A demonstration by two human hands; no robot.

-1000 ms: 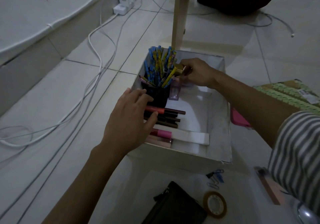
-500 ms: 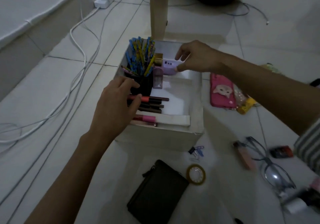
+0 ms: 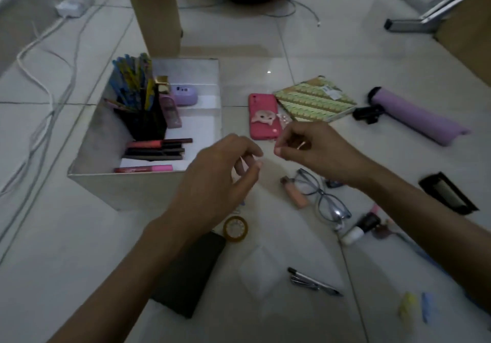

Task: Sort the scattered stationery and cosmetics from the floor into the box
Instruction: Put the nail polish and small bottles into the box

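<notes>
The white box (image 3: 119, 190) stands on the floor at left centre. It holds a black cup of blue pencils (image 3: 132, 82), a purple case (image 3: 184, 95), a gold-capped bottle (image 3: 162, 81), stacked pens (image 3: 159, 147) and a pink tube (image 3: 144, 168). My left hand (image 3: 220, 172) hovers over the box's near right corner, fingers loosely curled and empty. My right hand (image 3: 313, 148) is over the floor beside a pink phone case (image 3: 263, 116). Its fingers curl over something small and shiny; whether they grip it is unclear.
Scattered on the tiles: green notebook (image 3: 314, 100), purple pouch (image 3: 414, 116), glasses (image 3: 321, 196), peach tube (image 3: 296, 192), tape roll (image 3: 235, 228), black wallet (image 3: 188, 273), pen (image 3: 313, 281), small bottle (image 3: 358, 227). A wooden leg (image 3: 156, 10) stands behind the box, cables (image 3: 39, 77) to its left.
My right hand set the purple case in the box and moved right to the floor by the phone case. My left hand left the pens and drifted right, off the box.
</notes>
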